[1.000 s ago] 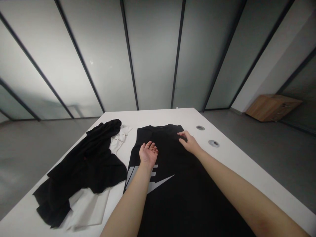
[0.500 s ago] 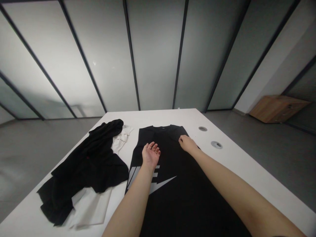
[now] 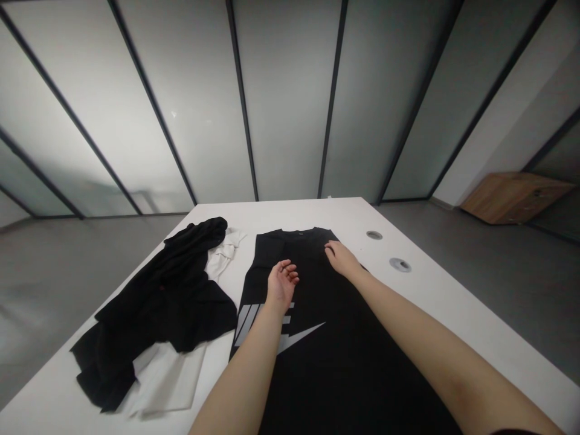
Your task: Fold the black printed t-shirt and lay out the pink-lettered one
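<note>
I see my left hand open and palm up, my right hand open and palm down, both resting ungripping on the flattened black shirt.

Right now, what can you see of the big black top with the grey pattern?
The long, matt black top lies spread flat on the white table, neckline toward the far edge. Pale grey slanted stripes and a pointed shape are printed across its middle. The right hand rests near its shoulder; the left hand lies palm up above the print. Its bottom runs out of view.
</note>
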Action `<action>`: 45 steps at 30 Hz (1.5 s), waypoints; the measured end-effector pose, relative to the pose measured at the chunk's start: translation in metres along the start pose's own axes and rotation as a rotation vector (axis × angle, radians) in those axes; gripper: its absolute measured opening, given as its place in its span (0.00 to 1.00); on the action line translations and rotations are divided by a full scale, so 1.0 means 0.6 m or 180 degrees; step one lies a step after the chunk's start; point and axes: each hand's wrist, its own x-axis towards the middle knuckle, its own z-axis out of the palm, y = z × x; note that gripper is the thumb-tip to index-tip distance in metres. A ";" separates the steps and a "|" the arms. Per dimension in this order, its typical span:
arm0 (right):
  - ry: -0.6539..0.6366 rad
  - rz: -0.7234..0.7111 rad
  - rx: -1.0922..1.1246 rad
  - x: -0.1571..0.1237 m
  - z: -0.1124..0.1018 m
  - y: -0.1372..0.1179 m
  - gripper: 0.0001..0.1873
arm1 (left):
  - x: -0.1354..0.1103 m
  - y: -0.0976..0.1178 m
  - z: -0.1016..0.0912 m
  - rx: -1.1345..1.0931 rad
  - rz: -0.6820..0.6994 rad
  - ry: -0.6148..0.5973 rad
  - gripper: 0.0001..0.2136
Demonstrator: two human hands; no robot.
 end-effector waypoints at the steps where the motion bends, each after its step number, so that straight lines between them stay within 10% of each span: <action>1: -0.0011 0.0032 -0.0023 0.001 0.005 0.002 0.20 | 0.000 -0.003 0.001 0.0094 0.0028 -0.0025 0.10; 15: -0.0024 0.0451 -0.0238 -0.015 0.038 0.020 0.36 | -0.088 -0.049 -0.002 0.2201 0.1078 -0.0939 0.10; 25: -0.0081 0.0606 -0.0303 -0.109 0.059 0.001 0.37 | -0.179 -0.084 -0.047 0.4478 0.1670 -0.0875 0.22; 35: -0.0152 0.0854 -0.0555 -0.083 0.031 -0.034 0.39 | -0.165 -0.066 -0.029 0.3756 0.1553 -0.0644 0.24; 45: -0.0314 0.1120 -0.1014 -0.036 0.002 -0.005 0.43 | -0.165 -0.067 -0.046 0.7166 0.1839 -0.0721 0.30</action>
